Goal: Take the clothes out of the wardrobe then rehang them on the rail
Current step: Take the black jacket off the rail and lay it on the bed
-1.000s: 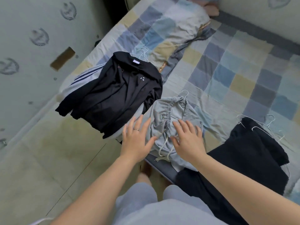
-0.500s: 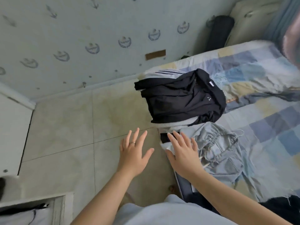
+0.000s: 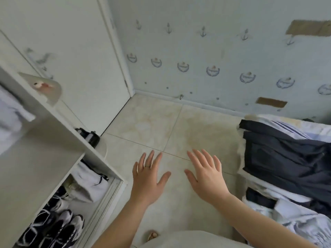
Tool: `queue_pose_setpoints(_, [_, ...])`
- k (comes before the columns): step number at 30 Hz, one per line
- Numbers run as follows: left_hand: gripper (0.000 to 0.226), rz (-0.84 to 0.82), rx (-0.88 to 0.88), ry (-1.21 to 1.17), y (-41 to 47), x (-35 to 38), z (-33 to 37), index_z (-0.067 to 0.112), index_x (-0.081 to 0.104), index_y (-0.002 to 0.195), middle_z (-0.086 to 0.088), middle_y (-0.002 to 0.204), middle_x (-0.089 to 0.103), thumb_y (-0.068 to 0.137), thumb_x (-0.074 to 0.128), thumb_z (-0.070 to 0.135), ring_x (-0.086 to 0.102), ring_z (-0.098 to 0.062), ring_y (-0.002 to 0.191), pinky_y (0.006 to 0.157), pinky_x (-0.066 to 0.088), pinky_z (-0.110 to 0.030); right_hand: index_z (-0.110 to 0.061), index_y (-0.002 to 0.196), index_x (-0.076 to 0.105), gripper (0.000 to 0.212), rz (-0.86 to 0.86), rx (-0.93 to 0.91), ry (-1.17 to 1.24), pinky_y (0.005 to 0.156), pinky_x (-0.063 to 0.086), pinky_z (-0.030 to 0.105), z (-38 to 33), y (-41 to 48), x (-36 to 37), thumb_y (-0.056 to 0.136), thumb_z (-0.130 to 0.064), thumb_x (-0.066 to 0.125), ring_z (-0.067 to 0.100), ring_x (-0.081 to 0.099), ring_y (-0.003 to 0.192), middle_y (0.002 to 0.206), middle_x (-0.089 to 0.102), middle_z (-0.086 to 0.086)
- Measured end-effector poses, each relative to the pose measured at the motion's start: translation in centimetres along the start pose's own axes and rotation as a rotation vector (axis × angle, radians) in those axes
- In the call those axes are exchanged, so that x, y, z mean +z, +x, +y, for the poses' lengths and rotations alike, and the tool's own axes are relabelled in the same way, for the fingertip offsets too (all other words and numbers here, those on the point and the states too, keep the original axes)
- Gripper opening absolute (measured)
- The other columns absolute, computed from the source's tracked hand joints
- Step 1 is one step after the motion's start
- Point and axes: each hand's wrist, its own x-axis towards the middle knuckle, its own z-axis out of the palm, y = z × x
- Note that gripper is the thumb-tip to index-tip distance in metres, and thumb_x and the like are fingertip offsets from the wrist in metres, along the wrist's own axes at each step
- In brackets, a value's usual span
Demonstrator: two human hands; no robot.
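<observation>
My left hand (image 3: 148,178) and my right hand (image 3: 206,174) hover side by side over the tiled floor, fingers spread, holding nothing. The white wardrobe (image 3: 53,140) stands open at the left; a pale garment (image 3: 10,115) shows at its upper left edge. A black jacket (image 3: 286,154) lies on the bed edge at the right, over a white striped garment (image 3: 293,127). Light grey clothing (image 3: 304,222) lies below it, near my right forearm. No rail is in view.
The wardrobe's bottom compartment holds black-and-white sneakers (image 3: 53,228) and a white folded item (image 3: 91,183). A dark bottle (image 3: 89,137) stands by the wardrobe's corner. A white door (image 3: 80,59) and anchor-patterned wall (image 3: 215,59) close off the back. Beige tiled floor (image 3: 170,131) lies between.
The view has swung left from the bed toward the wardrobe. Both hands lifted off the grey garment and now hang over bare floor, still spread.
</observation>
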Motion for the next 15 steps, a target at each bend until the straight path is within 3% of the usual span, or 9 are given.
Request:
queue_pose_setpoints(9, [0.071, 0.365, -0.223, -0.001, -3.8, -12.2, -14.2, 0.04, 0.019, 0.154, 0.013, 0.165, 0.009, 0.09, 0.026, 0.07, -0.004, -0.018, 0.152, 0.12, -0.002, -0.042, -0.027, 0.151, 0.032, 0.058, 0.099, -0.474, 0.067, 0.118, 0.02, 0.052, -19.7, 9.8, 1.1, 0.099, -0.052, 0.033, 0.027, 0.025, 0.146, 0.156, 0.034, -0.004])
queue_pose_setpoints(15, [0.067, 0.644, -0.316, 0.029, -6.1, -22.9, -19.6, 0.04, 0.018, 0.154, 0.013, 0.164, 0.012, 0.093, 0.032, 0.064, -0.007, -0.012, 0.152, 0.122, 0.002, -0.046, -0.025, 0.151, 0.033, 0.057, 0.227, -0.76, 0.114, 0.116, 0.022, 0.052, -32.1, 14.8, -2.0, 0.099, -0.05, 0.035, 0.026, 0.026, 0.146, 0.156, 0.035, -0.003])
